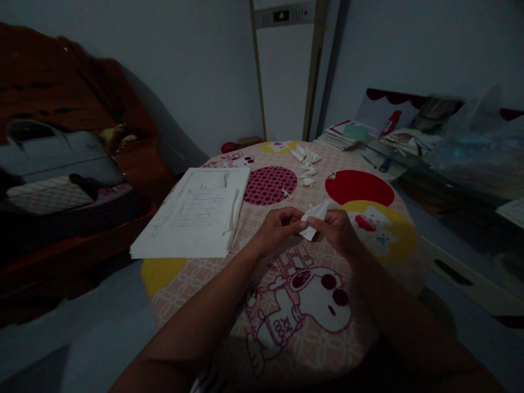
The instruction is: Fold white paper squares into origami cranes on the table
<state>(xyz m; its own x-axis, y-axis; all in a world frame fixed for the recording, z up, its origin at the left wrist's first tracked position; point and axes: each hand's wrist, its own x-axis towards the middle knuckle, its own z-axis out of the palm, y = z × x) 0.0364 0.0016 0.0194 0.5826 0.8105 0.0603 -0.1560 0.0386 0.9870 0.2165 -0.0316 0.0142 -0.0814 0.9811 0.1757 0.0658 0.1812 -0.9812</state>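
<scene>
Both my hands meet over the middle of a round table covered with a cartoon-print cloth. My left hand and my right hand each pinch a small folded piece of white paper, held just above the cloth. Fingers of both hands are closed on it. Several small folded white paper pieces lie in a loose cluster at the far side of the table. A stack of white sheets lies to the left of my hands.
A cluttered low surface with books and papers and a plastic bag stands at the right. A grey bag rests on dark furniture at the left. A tall white appliance stands behind the table.
</scene>
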